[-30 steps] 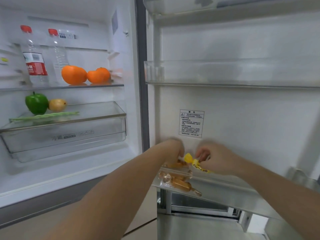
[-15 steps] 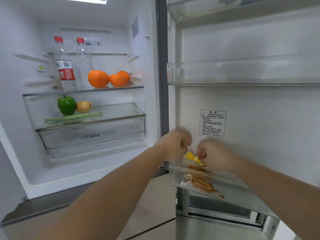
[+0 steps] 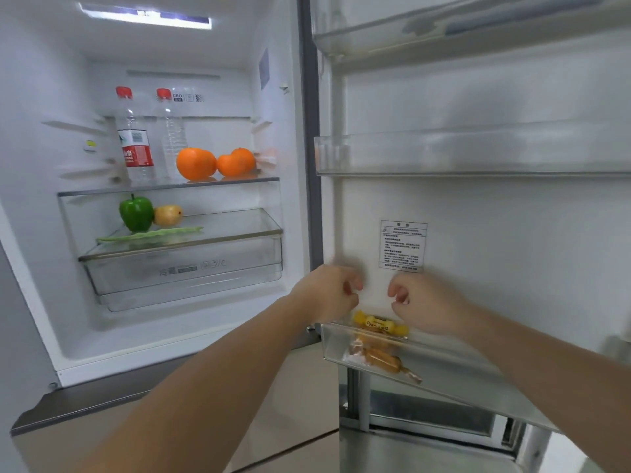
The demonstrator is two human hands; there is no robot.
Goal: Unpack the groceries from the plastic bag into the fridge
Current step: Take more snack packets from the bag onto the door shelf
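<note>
Yellow candy packet (image 3: 380,325) is lying crosswise at the door bin's (image 3: 444,377) left end, just below your two curled, empty grips (image 3: 333,295) (image 3: 421,303).

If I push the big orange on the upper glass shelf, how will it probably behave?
The big orange looks round and lies on a smooth glass shelf, so it would probably roll, not slide. The smaller oranges lie close on its right and may stop it that way. It seems firm, likely rather heavy for its size.
</note>
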